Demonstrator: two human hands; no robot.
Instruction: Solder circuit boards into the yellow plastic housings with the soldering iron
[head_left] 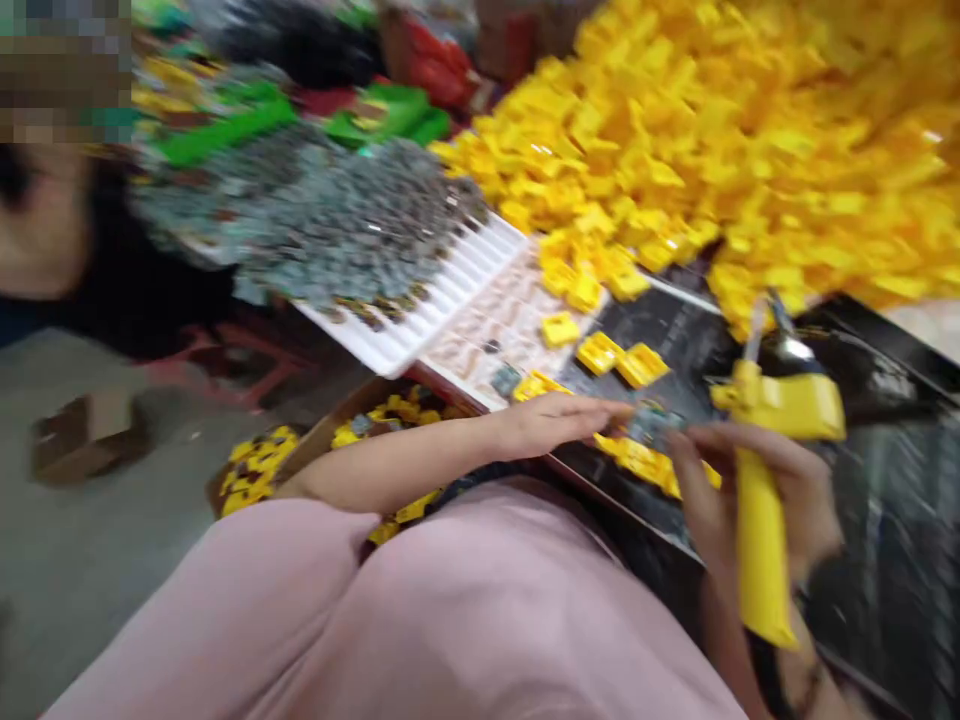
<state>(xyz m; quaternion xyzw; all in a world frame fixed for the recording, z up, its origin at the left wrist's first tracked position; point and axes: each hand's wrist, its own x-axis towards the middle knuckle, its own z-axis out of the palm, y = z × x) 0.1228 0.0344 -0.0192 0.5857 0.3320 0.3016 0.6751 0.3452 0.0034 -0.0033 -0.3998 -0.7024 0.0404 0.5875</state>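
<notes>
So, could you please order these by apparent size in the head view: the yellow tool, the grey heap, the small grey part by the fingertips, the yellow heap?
1. Yellow heap
2. Grey heap
3. Yellow tool
4. Small grey part

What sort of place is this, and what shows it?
Probably an assembly workshop: heaped yellow plastic pieces, small grey parts on a white ribbed tray, and a yellow pistol-shaped tool in the right hand.
</notes>
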